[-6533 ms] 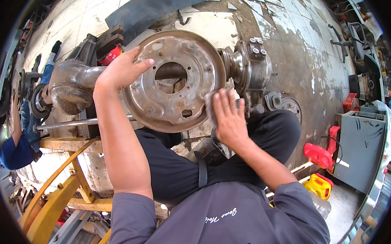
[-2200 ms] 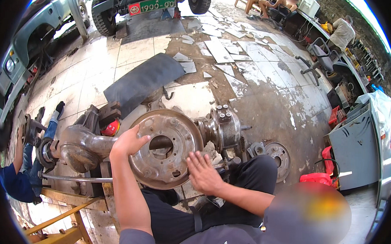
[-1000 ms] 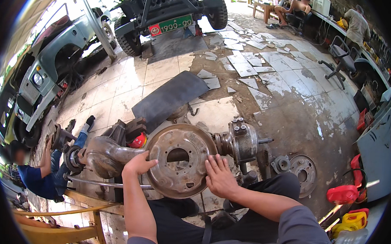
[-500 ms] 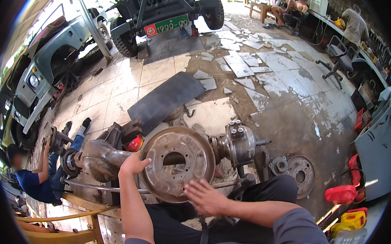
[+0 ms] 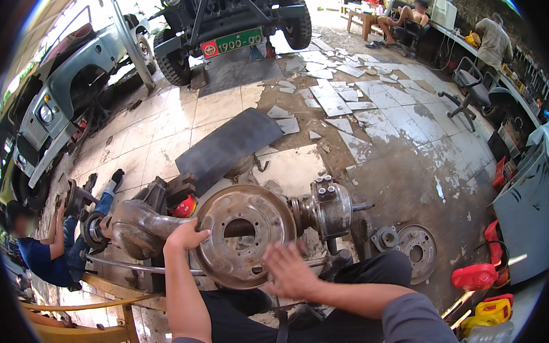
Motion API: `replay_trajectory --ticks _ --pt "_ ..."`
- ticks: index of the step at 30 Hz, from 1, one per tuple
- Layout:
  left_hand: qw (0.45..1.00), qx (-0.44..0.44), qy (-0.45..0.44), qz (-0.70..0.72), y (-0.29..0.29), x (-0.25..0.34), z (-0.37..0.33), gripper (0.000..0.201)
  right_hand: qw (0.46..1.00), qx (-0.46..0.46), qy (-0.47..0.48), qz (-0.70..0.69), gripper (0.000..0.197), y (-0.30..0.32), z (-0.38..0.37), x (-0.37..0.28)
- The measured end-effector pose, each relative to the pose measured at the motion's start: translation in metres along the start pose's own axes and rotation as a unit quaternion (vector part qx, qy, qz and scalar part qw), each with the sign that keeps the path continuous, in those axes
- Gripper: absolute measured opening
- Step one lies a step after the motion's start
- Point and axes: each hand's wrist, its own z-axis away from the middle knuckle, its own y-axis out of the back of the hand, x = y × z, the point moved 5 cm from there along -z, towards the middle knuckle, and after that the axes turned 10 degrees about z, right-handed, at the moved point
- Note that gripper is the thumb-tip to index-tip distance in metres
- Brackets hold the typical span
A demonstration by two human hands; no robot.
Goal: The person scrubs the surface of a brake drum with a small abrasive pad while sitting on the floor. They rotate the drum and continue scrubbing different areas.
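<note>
Steadying and hand-working a round steel plate looks to be the step in hand, judged from the pose; hours below are read from that plate. Left hand at nine: thumb over the rim in front, other fingers hidden behind, taken as gripping the edge. Plate tilted, just beyond the dark trousers, between the hands. Right hand at four: fingers extended and spread, blurred; contact, or anything under the palm, cannot tell. Next move, in my judgement, calls for a firm left hold while the right palm stays flat to the face. Surface: pale tiled floor, worn and stained. Room, left to right: pale vehicle at ten; co-worker in dark blue shirt past nine; yellow frame at eight; axle housing at nine, near the left hand; black mat and dark vehicle at twelve; bolted hub assembly between two and three; broken tiles at one; second round plate, flat on the floor, at three; office chair at two; red container past three; grey cabinet at three, far rim.
</note>
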Motion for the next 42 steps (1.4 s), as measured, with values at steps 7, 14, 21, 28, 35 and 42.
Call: replay_trajectory --ticks 7,14,21,28,35,42 --pt "1.000 0.004 0.009 -0.025 0.005 0.019 0.012 0.087 0.996 0.045 -0.064 0.040 0.081 -0.008 -0.002 0.023" --pt "1.000 0.000 -0.017 0.017 0.001 -0.011 -0.008 0.087 0.995 0.053 0.069 -0.041 0.082 -0.021 0.011 -0.017" --pt "0.999 0.014 -0.035 -0.001 0.003 0.000 -0.006 0.085 0.999 0.036 0.017 -0.017 0.084 -0.015 0.006 -0.003" --pt "0.999 -0.005 -0.026 0.021 0.005 0.005 -0.003 0.085 0.993 0.071 -0.091 0.035 0.080 -0.008 -0.006 0.037" --pt "1.000 0.006 -0.021 0.010 0.001 -0.004 -0.007 0.085 0.999 0.008 0.035 -0.020 0.082 -0.015 0.003 -0.002" --pt "0.999 0.006 -0.037 0.032 0.001 -0.001 -0.011 0.085 0.996 0.016 0.071 -0.042 0.081 -0.019 0.015 -0.014"
